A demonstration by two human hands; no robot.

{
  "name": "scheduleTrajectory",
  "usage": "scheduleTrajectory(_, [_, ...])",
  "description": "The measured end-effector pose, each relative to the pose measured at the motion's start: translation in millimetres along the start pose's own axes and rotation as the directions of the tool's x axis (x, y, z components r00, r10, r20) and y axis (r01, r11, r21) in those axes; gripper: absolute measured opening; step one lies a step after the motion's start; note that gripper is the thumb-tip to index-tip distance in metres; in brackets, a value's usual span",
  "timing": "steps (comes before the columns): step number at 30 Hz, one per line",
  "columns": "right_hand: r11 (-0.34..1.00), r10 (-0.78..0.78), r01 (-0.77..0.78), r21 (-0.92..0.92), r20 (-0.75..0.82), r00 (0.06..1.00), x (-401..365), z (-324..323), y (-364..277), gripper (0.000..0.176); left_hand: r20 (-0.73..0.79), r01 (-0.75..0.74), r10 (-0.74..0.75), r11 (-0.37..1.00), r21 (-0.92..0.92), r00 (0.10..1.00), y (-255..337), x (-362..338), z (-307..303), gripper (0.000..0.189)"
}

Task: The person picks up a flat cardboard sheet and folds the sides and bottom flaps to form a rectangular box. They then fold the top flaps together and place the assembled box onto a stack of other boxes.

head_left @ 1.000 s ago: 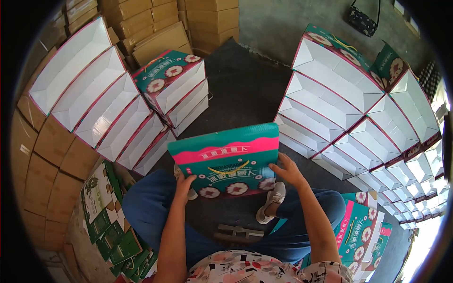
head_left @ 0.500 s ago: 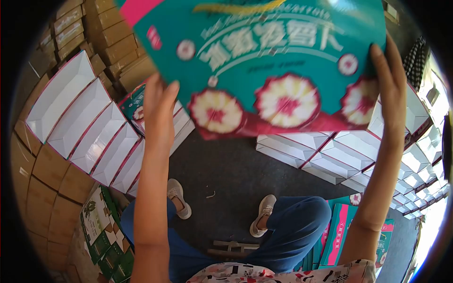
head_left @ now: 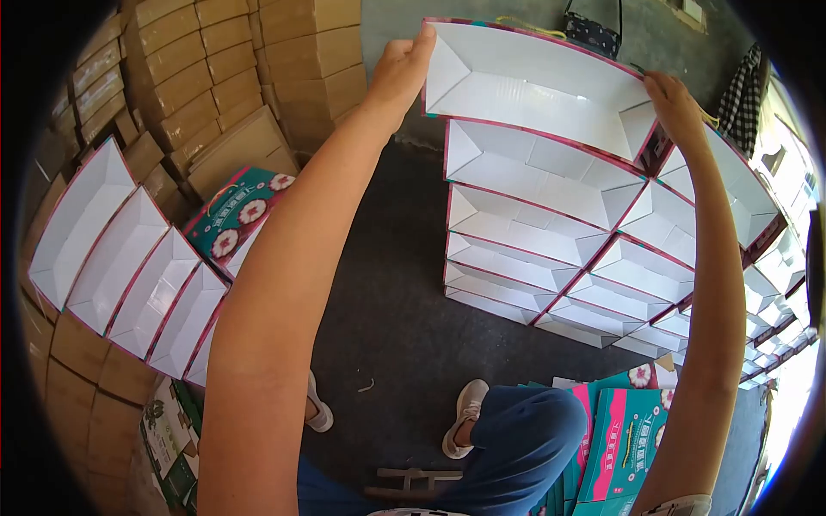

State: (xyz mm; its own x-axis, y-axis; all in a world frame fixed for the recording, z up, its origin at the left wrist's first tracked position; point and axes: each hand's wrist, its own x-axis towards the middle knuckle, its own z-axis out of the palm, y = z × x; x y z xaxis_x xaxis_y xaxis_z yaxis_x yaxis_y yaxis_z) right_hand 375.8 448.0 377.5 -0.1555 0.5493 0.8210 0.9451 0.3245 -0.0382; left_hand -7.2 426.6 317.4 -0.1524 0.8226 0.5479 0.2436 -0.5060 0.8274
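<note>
From where I watch, both hands are raised and have the open box (head_left: 538, 90) between them, its white hollow side facing me. The left hand (head_left: 403, 73) grips the box at its upper left corner, thumb against the edge and fingers curled closely behind. The right hand (head_left: 675, 103) is at the opposite upper corner, fingers bent over the edge; I cannot tell where its thumb presses. So the box spans the gap between the hands, most of its body lying lower than the fingertips. It sits at the top of the right-hand stack (head_left: 525, 172), above the left column, its left end jutting a little past that column's left edge. I cannot tell whether its weight rests there. A yellow cord (head_left: 529, 28) shows along its upper side. The stack stands on the dark floor (head_left: 387, 258), and more open boxes run towards the floor's right edge. Over on the left side I see another stack of open boxes (head_left: 120, 267), with a printed green box (head_left: 237, 211) just beside it and brown cartons (head_left: 318, 60) behind. Flat printed boxes (head_left: 624, 439) lie at the floor's near right corner, beside the bent knee (head_left: 551, 430). A dark patterned bag (head_left: 594, 33) hangs against the wall beyond the held box.
</note>
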Motion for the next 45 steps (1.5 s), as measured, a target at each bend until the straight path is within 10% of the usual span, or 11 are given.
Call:
scheduleTrajectory(9, [0.99,0.124,-0.124,-0.068,-0.016,0.992,-23.0,-7.5,-20.1,0.048,0.042,0.009,-0.011,0.999,0.052,0.999,-37.8,8.2,33.5,0.066])
scheduleTrajectory(15, [0.87,-0.228,0.092,-0.484,-0.229,0.946,-51.8,-10.2,-22.8,0.037,0.161,0.007,-0.012,1.0,0.029,0.987,-42.5,8.7,56.0,0.073])
scheduleTrajectory(22, [0.99,-0.126,0.14,0.023,-0.307,0.943,-86.8,-55.9,-50.2,0.033,-0.127,-0.01,0.038,0.976,0.217,0.991,-53.7,-19.5,40.7,0.075])
scheduleTrajectory(26, [0.904,-0.29,0.414,0.101,-0.566,0.771,-127.7,-123.5,-73.7,0.038,0.209,-0.092,0.033,0.956,0.28,0.977,-62.6,-104.0,16.2,0.059])
scheduleTrajectory(30, [0.715,-0.481,0.687,0.131,-0.621,0.619,-171.1,-176.9,-119.5,0.04,0.677,-0.024,-0.244,0.933,0.36,0.695,-37.3,-220.7,-13.6,0.058])
scheduleTrajectory(34, [0.613,-0.55,0.769,0.179,-0.603,0.578,-191.6,-192.4,-156.8,0.041,0.779,-0.072,-0.443,0.849,0.524,0.445,-26.2,-293.1,-48.4,0.06])
scheduleTrajectory(45, [0.624,-0.512,0.734,0.267,-0.57,0.643,-209.9,-213.1,-192.1,0.045,0.501,0.206,-0.542,0.79,0.578,0.674,-85.4,-357.0,-148.6,0.055])
